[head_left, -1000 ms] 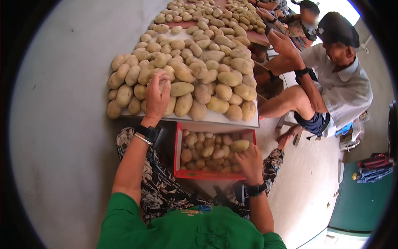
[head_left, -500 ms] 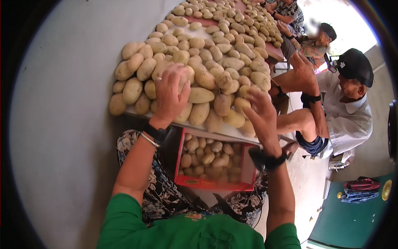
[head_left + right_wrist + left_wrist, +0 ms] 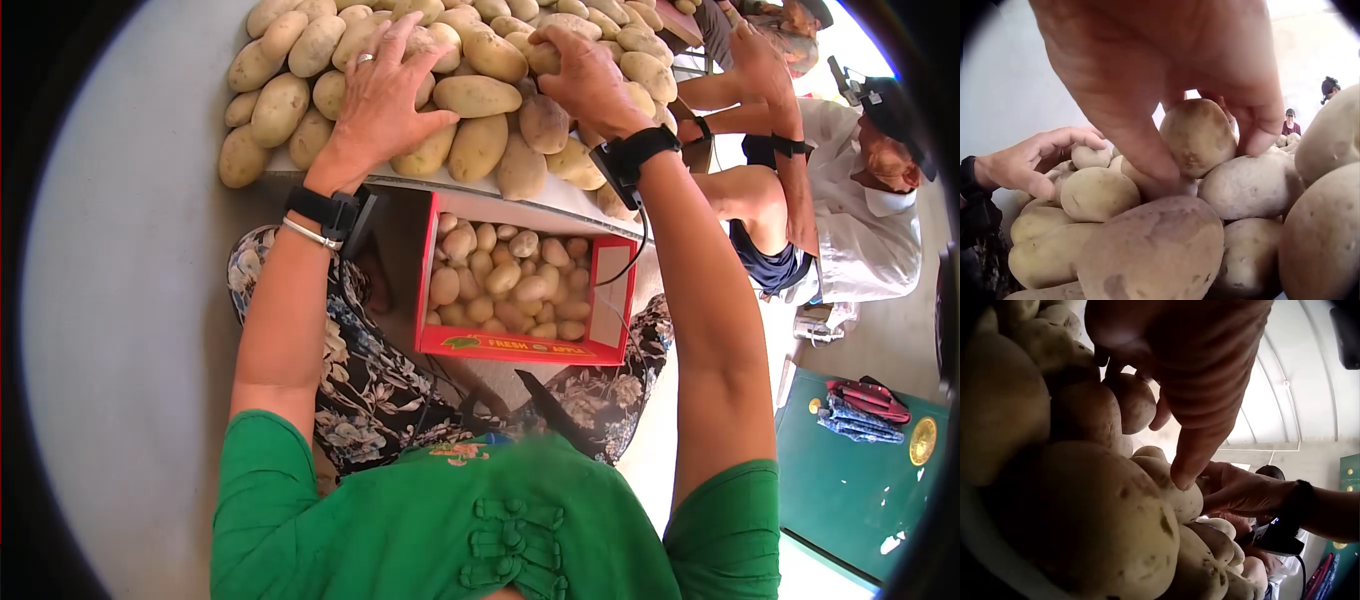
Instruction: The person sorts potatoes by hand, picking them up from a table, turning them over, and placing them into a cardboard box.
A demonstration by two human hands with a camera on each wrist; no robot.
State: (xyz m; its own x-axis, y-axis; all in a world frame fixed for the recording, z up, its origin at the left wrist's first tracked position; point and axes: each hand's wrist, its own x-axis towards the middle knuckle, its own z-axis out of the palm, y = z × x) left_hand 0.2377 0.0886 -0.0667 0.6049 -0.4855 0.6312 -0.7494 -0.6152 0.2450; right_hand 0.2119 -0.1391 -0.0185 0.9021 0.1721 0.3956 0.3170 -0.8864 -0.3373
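Note:
Over the pile of pale potatoes [image 3: 478, 97] my left hand [image 3: 385, 105] lies with thumb and fingers spread. In the left wrist view a small potato [image 3: 1135, 403] is at its fingertips. My right hand [image 3: 595, 85] reaches into the same pile, to the right of the left hand. The right wrist view shows its thumb and fingers round a browned potato [image 3: 1199, 139], among others still lying close below. A larger, darker-marked potato [image 3: 1154, 250] sits in front of that hand.
Under the table edge [image 3: 450, 190] a red cardboard box [image 3: 520, 350] holds many smaller potatoes, between the floral-trousered legs. A seated person [image 3: 860, 220] in a light shirt is at the right. A green door [image 3: 840, 490] with hanging cloth stands beyond.
My right hand has gone from the box, where it was beside a potato, up onto the pile. The left hand stays over the pile, its fingers spread wider. The head view has tilted down.

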